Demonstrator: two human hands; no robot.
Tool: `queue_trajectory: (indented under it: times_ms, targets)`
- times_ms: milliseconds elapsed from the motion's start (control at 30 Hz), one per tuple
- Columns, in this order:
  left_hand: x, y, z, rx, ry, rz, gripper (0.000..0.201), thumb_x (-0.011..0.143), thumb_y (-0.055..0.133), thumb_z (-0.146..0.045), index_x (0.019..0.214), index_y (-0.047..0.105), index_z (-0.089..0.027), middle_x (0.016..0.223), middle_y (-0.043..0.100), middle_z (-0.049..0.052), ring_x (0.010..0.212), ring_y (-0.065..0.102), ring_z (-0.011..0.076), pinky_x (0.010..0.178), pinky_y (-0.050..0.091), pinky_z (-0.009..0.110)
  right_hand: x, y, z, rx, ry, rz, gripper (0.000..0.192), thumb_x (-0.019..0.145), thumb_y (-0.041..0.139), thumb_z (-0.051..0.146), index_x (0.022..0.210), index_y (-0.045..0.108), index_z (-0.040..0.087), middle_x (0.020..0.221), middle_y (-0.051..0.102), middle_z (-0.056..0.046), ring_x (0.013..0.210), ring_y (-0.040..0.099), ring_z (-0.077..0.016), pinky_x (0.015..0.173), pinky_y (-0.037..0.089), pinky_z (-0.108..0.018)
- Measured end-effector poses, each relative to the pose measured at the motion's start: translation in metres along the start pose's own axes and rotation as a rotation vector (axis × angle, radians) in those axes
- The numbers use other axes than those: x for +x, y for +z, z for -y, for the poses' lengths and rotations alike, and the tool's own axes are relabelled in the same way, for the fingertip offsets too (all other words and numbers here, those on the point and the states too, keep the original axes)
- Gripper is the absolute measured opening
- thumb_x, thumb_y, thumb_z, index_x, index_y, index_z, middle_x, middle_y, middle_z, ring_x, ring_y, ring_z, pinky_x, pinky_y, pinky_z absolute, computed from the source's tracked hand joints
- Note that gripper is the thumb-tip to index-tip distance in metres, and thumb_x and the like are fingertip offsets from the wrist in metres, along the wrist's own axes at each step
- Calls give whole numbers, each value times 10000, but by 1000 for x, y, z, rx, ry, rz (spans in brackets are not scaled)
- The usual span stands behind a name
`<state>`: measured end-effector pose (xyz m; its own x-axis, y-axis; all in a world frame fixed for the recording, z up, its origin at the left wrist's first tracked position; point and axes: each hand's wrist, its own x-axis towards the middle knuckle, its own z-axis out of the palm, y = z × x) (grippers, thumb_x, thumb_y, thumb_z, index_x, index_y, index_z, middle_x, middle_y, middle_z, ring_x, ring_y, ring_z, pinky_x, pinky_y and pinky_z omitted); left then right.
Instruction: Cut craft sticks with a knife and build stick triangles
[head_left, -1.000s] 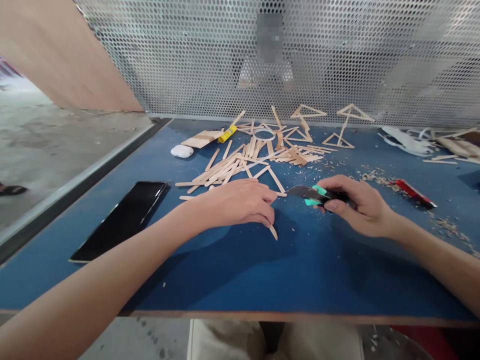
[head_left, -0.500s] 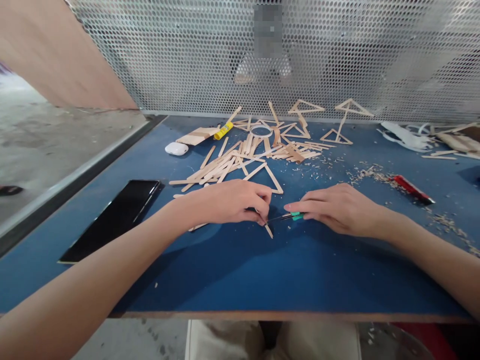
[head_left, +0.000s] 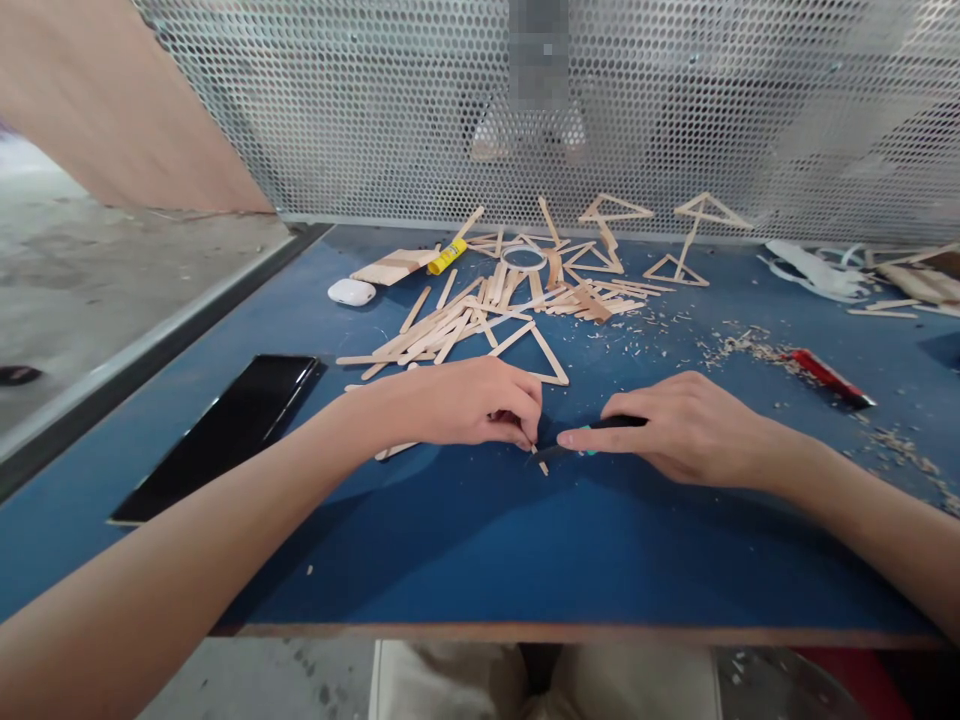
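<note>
The left hand [head_left: 457, 405] presses a wooden stick [head_left: 396, 450] flat on the blue worktop [head_left: 480, 540], its fingertips [head_left: 525, 436] pinched together on the stick's near end, where a short tip [head_left: 541, 466] pokes out. The right hand [head_left: 686, 428] has its grip closed around a cutter [head_left: 570, 450] with a dark body and a green slider, index finger laid along the top, blade end meeting the stick just beside the left fingertips.

The main risk is the blade skidding off the thin wood toward those fingertips, since almost no gap separates them. Too much downward force could split the stick along its grain or send the cut tip flying. If the left hand's hold is loose, the stick could twist and the cut run crooked. The phone [head_left: 225, 430] lies well apart to the left.
</note>
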<state>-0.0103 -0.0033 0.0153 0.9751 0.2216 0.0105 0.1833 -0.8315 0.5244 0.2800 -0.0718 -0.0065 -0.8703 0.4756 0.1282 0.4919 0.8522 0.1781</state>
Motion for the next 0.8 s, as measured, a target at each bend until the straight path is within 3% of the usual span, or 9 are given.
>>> queue_trajectory:
  times_ms: [467, 800]
  targets:
    - [1, 1, 0, -18, -13, 8, 128, 951, 637, -146, 929, 742, -216, 954, 695, 3, 795, 651, 100, 755, 464, 210, 0, 0, 0, -11, 18, 62, 726, 945, 431, 100, 1554, 331, 482, 947, 683, 28, 534, 380, -91, 538, 153, -277]
    - [2, 1, 2, -21, -17, 7, 128, 945, 642, -161, 915, 750, -222, 951, 738, 9, 821, 674, 124, 775, 473, 222, -1, -3, 2, 64, 22, 45, 617, 987, 439, 146, 1539, 408, 420, 893, 693, 9, 565, 454, -90, 534, 183, -275]
